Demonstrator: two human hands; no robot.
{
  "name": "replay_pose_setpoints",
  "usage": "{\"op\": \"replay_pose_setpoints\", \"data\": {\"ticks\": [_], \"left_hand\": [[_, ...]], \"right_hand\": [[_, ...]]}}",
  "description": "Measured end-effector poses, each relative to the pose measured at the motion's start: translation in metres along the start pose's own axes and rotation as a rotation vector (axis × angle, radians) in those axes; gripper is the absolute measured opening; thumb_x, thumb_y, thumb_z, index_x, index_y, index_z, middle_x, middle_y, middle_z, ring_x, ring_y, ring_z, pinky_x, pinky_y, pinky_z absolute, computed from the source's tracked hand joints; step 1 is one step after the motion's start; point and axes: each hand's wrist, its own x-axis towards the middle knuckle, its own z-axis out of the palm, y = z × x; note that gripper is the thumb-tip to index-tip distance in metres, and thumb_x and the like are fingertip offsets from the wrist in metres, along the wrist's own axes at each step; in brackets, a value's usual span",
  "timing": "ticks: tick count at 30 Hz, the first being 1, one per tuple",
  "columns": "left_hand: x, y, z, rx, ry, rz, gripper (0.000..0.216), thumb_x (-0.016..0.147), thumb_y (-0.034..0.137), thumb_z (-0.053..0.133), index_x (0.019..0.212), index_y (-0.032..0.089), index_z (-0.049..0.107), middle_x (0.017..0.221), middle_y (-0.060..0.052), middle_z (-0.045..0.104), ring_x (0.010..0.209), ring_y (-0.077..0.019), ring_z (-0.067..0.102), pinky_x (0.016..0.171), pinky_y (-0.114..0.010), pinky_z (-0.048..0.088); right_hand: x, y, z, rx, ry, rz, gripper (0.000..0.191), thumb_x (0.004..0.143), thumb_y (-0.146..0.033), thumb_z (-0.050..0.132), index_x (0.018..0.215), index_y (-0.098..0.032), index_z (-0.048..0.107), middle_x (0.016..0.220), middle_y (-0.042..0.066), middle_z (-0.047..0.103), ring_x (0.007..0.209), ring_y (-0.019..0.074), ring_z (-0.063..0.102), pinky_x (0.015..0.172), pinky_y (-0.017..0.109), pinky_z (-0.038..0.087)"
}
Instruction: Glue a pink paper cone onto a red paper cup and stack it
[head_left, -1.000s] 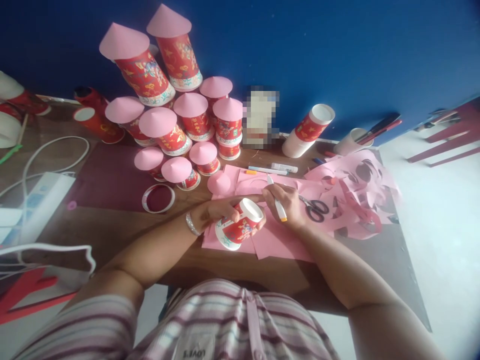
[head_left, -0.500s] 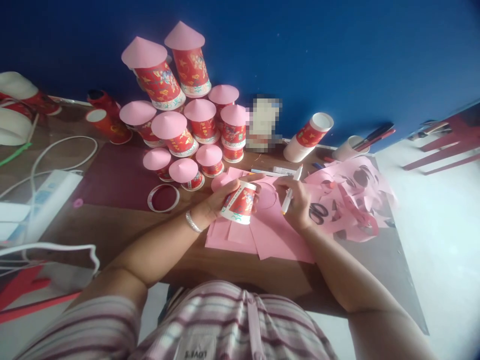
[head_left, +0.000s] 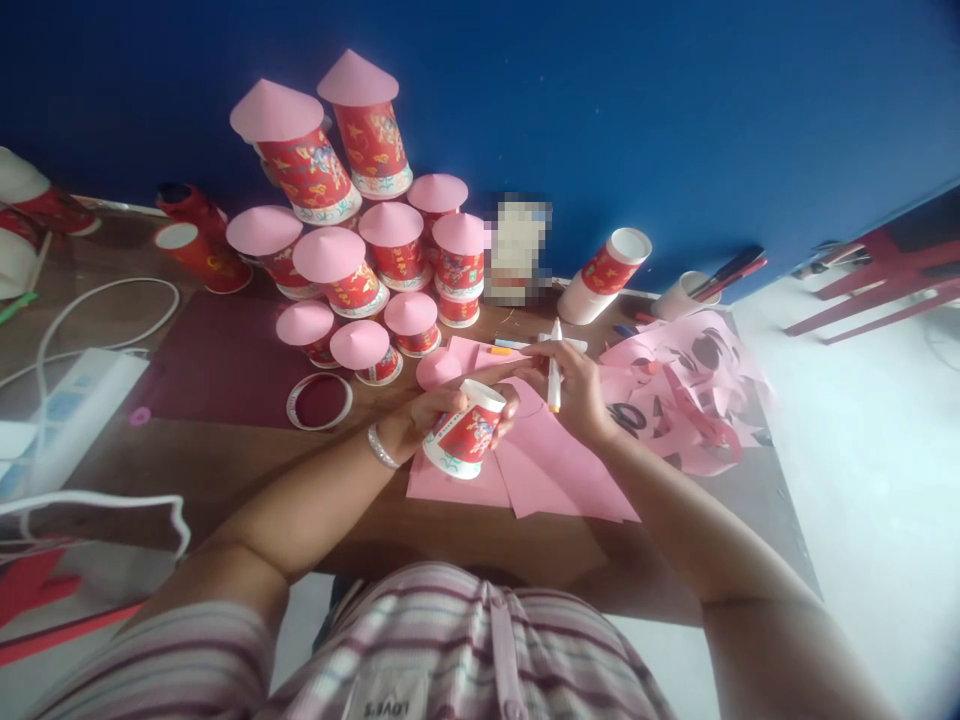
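The left hand (head_left: pixel 417 416) grips a tilted red paper cup (head_left: pixel 465 442) and the right hand (head_left: pixel 579 392) pinches a white marker (head_left: pixel 553 366) at its 2 o'clock, so squeezing harder could crumple the thin cup.

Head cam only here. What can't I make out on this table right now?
All in the head view:
Pixelated object behind the cone-topped cups: blurred out, unidentifiable.
Scissors: mostly hidden by the right hand, which holds a pen, and by pink scraps.
Print on the cup in the left hand: too small to read.
Cups at the left edge: cut off by the frame.
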Motion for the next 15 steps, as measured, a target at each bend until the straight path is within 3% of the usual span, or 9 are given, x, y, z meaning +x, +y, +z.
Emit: {"op": "replay_pose_setpoints", "data": {"ticks": [5,11,15], "left_hand": [[0.000,-0.001,-0.003,-0.028,-0.036,0.006,0.097,0.063,0.049,0.092,0.150,0.024,0.055,0.095,-0.005,0.065,0.075,-0.0177,0.058,0.060,-0.028,0.049],[-0.001,-0.001,0.000,0.010,-0.054,-0.029,0.111,0.060,0.059,0.093,0.156,0.027,0.047,0.090,-0.005,0.067,0.069,-0.0171,0.058,0.056,-0.028,0.046],[0.000,0.003,0.005,0.073,-0.036,-0.059,0.112,0.060,0.056,0.093,0.158,0.025,0.049,0.088,-0.004,0.066,0.067,-0.0170,0.059,0.055,-0.028,0.045]], "right_hand": [[0.005,-0.009,0.002,0.134,-0.035,0.069,0.030,0.098,-0.053,0.073,0.086,-0.025,0.073,0.073,0.001,0.072,0.070,0.0188,0.069,0.067,0.033,0.054],[0.007,-0.020,0.015,0.190,0.024,0.149,0.042,0.102,-0.060,0.063,0.078,-0.025,0.063,0.057,-0.005,0.060,0.051,0.0124,0.054,0.054,0.028,0.043],[0.016,-0.017,0.018,0.159,0.045,0.203,0.052,0.100,-0.066,0.064,0.069,-0.025,0.054,0.048,-0.007,0.052,0.045,0.0111,0.048,0.052,0.028,0.039]]}}
